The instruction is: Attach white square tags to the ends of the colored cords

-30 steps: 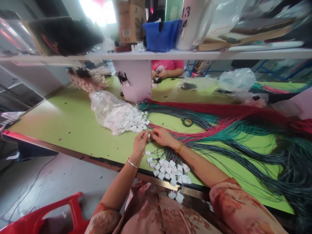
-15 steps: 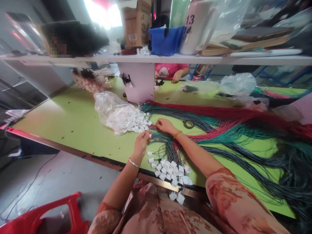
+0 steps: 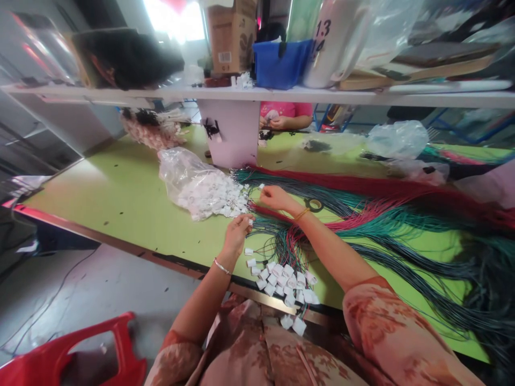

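Observation:
My left hand pinches a small white connector beside the loose white connectors that spill from a clear plastic bag. My right hand is closed a little farther up and to the right, its fingertips beside red wires; what it grips, if anything, is too small to make out. Just beyond its fingers shows a small white piece. Wires with white connectors on their ends lie in a cluster at the table's near edge.
Long red, green and black wire bundles spread over the right of the green table. A tape roll lies beside my right forearm. A shelf holding a blue bin crosses above. Another person's hands are behind it.
My right hand has moved slightly up from the red wires, and a white piece now shows at its fingers. The other person's hands have come together. The view has shifted slightly.

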`<state>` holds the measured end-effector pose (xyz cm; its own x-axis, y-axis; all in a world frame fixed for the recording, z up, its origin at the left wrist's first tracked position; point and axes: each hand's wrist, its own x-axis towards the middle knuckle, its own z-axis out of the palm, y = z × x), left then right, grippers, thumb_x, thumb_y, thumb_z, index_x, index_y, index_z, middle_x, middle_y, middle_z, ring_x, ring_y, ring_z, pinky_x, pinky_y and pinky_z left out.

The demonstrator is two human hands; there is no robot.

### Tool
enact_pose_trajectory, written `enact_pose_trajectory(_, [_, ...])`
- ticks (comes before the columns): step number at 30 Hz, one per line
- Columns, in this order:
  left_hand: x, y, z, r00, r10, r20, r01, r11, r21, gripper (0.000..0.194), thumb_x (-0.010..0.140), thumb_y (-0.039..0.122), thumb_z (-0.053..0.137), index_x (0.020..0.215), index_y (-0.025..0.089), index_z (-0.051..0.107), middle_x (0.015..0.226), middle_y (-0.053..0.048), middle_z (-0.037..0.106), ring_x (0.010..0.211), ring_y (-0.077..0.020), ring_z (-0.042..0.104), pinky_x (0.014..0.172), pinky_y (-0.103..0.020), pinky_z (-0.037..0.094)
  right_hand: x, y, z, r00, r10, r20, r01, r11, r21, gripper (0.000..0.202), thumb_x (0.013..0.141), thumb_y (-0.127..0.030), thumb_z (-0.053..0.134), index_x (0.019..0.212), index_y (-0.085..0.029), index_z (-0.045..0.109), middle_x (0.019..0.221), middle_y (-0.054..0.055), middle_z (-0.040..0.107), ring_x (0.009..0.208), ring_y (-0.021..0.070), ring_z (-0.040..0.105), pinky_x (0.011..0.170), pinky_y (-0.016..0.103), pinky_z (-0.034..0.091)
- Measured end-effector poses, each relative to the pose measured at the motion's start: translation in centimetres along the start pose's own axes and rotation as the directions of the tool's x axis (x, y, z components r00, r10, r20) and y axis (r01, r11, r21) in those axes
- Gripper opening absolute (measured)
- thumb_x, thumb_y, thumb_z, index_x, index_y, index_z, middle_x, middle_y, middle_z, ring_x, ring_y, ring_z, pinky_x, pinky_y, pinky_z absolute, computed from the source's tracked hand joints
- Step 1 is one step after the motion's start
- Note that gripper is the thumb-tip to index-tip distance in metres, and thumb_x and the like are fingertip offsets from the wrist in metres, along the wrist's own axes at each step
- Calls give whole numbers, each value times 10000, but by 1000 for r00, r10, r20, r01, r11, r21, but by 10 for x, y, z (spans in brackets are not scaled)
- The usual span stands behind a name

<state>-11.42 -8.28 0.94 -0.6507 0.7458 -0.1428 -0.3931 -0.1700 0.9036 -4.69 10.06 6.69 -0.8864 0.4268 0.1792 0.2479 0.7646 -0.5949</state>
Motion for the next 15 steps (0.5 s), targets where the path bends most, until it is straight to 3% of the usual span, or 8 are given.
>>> enact_pose_trajectory(6, [1,-2,-1,1000,12,10,-11,999,-49,282,713,369,740,858,138,669,845,-48,653,618,-74,495,573,-214,381,-6,-36,9,998,-69,-8,68,935,348,137,724,-268,512,695,-147,569,620,-25,524,585,98,414,569,219,316])
enact_pose_trajectory(15, [3,-2,1,1000,-10,22,14,985,-171,242,716,332,748,804,149,616,854,-46,653,643,-79,508,604,-216,401,-48,-13,26,991,31,128,-83,902,423,231,754,-351,511,629,-157,516,541,-56,399,520,76,321,502,207,255])
